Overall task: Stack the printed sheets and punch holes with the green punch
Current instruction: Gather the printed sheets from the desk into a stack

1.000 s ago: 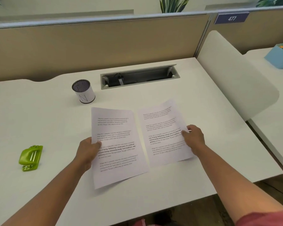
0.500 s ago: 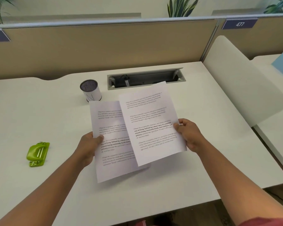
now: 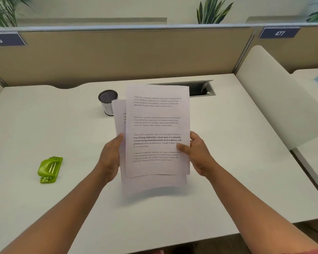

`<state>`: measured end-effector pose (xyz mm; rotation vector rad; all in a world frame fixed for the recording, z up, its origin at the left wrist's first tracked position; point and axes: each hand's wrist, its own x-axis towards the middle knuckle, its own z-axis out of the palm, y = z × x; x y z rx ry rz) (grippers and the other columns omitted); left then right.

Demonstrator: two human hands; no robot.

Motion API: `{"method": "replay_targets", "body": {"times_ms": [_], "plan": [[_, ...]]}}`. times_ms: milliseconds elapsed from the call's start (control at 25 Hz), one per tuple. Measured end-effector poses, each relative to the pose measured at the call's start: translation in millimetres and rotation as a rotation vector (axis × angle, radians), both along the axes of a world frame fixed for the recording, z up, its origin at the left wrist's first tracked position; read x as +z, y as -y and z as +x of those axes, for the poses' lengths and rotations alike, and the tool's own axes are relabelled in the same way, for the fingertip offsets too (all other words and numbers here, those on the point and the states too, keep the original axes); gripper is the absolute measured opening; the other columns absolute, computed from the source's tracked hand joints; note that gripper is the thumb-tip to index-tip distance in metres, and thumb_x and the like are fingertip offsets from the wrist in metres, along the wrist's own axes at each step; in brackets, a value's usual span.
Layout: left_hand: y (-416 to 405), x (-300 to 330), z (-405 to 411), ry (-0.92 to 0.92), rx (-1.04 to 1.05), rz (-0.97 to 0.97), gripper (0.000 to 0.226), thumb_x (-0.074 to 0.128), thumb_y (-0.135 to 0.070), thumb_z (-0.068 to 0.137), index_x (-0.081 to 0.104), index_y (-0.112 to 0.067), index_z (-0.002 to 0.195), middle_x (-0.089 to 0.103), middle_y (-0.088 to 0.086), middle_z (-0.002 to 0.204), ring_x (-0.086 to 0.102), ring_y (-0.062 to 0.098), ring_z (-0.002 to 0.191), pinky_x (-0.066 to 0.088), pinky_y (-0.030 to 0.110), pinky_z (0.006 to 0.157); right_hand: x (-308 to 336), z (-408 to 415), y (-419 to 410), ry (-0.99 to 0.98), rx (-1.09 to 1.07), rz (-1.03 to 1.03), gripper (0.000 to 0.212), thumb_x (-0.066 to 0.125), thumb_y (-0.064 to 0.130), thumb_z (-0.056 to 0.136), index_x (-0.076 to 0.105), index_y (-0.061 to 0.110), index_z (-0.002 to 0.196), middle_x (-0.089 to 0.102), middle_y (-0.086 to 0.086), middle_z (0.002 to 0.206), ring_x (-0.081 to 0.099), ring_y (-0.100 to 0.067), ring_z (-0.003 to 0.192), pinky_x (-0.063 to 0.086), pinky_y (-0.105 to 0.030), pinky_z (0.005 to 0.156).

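Observation:
Two printed sheets are held up above the white desk (image 3: 228, 162), one over the other. The front sheet (image 3: 157, 129) covers most of the back sheet (image 3: 120, 116), which sticks out at the left and below. My left hand (image 3: 111, 158) grips the back sheet's left edge. My right hand (image 3: 198, 154) pinches the front sheet's right edge, thumb on the text. The green punch (image 3: 49, 169) lies on the desk at the left, well apart from both hands.
A white cup with a dark mesh top (image 3: 107, 101) stands behind the sheets at the left. A cable tray opening (image 3: 202, 88) sits at the desk's back. A beige partition (image 3: 117, 55) closes the far side. A white divider (image 3: 275, 99) borders the right.
The right sheet was lifted off the desk and carried left over the left sheet. Both sheets are now raised and nearly overlapping. The punch has not moved.

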<state>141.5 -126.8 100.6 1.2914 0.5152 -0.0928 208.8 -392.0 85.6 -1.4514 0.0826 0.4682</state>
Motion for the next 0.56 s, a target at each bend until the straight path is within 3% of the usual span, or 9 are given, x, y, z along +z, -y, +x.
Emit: {"method": "replay_targets", "body": {"times_ms": [80,200,360,440,560], "plan": [[5,4,2,0.048,0.022,0.04,0.038,0.053,-0.048,0.1,0.074,-0.019,0.115,0.077,0.004,0.115,0.073,0.025,0.108,0.055,0.044,0.093,3,-1,-3,0.044,0.007,-0.025,0.038,0.064,-0.006,0.09,0.059,0.009,0.125,0.074,-0.009,0.12,0.071,-0.029,0.11,0.057,-0.047,0.096],[7,5,2,0.167,0.091,0.165,0.027,0.069,-0.026,0.094,0.07,-0.008,0.114,0.078,0.005,0.107,0.074,0.029,0.103,0.06,0.039,0.083,11,-1,-11,0.095,-0.011,-0.035,0.034,0.064,-0.007,0.09,0.062,0.009,0.12,0.075,-0.01,0.117,0.071,-0.029,0.109,0.057,-0.049,0.097],[5,10,2,0.267,0.137,0.243,0.012,0.068,-0.018,0.095,0.071,-0.016,0.107,0.079,-0.003,0.103,0.074,0.019,0.096,0.058,0.025,0.077,22,-1,-20,0.186,-0.02,-0.031,0.034,0.063,-0.008,0.089,0.065,0.013,0.116,0.075,-0.009,0.116,0.07,-0.03,0.109,0.057,-0.047,0.095],[4,11,2,0.29,0.135,0.279,0.009,0.067,-0.018,0.096,0.071,-0.018,0.104,0.078,-0.003,0.103,0.072,0.019,0.095,0.058,0.025,0.077,23,-2,-22,0.208,-0.007,-0.054,0.035,0.066,-0.005,0.087,0.067,0.013,0.117,0.075,-0.009,0.116,0.07,-0.031,0.109,0.058,-0.047,0.095],[3,7,-1,0.271,0.113,0.275,0.019,0.063,-0.006,0.096,0.071,-0.022,0.105,0.078,-0.006,0.103,0.072,0.014,0.094,0.057,0.023,0.076,21,-6,-25,0.18,0.048,-0.074,0.035,0.065,-0.006,0.089,0.069,0.016,0.116,0.077,-0.003,0.114,0.073,-0.024,0.105,0.059,-0.043,0.093]]}}
